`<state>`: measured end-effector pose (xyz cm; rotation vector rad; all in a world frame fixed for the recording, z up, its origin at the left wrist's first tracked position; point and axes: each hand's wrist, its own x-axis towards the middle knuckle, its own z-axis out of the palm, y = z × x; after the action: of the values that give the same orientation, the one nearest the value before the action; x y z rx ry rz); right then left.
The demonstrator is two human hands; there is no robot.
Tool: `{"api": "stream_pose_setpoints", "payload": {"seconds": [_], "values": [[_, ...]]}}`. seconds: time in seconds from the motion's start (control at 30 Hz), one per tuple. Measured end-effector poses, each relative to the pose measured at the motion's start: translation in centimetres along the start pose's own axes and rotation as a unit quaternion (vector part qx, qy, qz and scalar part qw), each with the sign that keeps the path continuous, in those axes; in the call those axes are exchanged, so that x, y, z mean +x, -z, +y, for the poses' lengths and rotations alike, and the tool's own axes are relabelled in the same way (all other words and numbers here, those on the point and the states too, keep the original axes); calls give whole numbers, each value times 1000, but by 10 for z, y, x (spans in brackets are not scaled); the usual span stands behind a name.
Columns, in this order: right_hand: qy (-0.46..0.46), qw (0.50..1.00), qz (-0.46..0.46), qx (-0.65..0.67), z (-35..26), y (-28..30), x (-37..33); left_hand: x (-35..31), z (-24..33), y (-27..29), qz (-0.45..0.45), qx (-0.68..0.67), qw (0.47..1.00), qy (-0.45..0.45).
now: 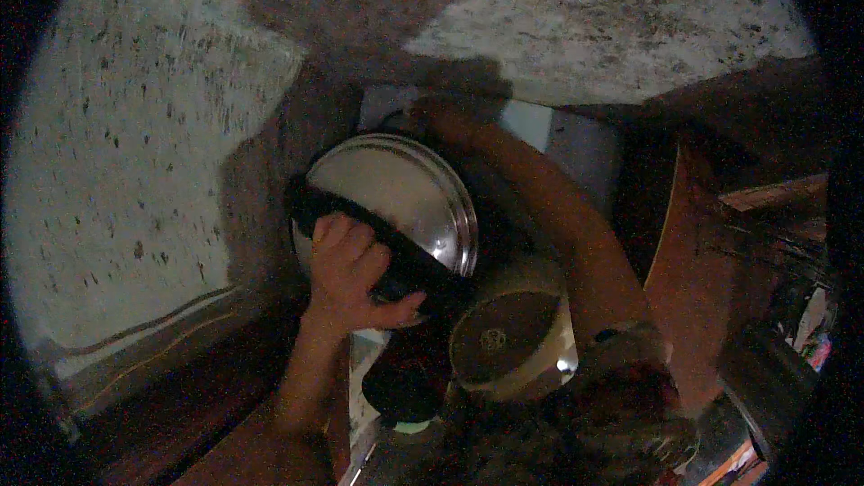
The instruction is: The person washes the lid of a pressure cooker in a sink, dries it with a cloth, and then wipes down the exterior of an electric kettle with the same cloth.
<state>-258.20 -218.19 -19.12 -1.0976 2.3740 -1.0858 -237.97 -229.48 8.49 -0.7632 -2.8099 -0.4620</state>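
Observation:
My left hand [346, 274] is closed round a long black bar-shaped piece [414, 261] that slants across a round, shiny metal vessel or lid [378, 171]. Ridged rings run along the metal's rim, and its near side is covered by the black piece and my fingers. Stretching past its right side, my right arm ends in my right hand [445, 121] in deep shadow beyond the far rim. Its fingers are too dark to make out. Below the metal piece stands a pale round container with a brown top [508, 342], beside a dark rounded object [405, 387].
Stained pale walls [135, 153] meet in a corner behind. A wooden panel [684, 243] rises at the right, with dark clutter [774, 360] beyond it. At the lower left runs a dark wooden edge [171, 405]. The light is dim.

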Motion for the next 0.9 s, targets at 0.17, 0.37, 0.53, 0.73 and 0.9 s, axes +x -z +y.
{"api": "stream_pose_setpoints", "payload": {"seconds": [0.17, 0.37, 0.53, 0.73, 0.9], "values": [[-16, 970, -101, -222, -49, 70, -38, -10, -10, 2, -8, 0, 1000, -5], [22, 969, -6, -244, 15, 20, -66, -8, -3, 8, -29, 7, 999, 17], [23, 970, -8, -243, 5, -5, -43, -14, -4, 15, -47, 20, 998, 43], [-48, 949, -43, -309, 23, 17, -95, -25, 5, 14, -32, 30, 997, 61], [-220, 914, -47, -336, 16, 40, -140, -26, 7, 45, -49, 60, 992, 98]]}}
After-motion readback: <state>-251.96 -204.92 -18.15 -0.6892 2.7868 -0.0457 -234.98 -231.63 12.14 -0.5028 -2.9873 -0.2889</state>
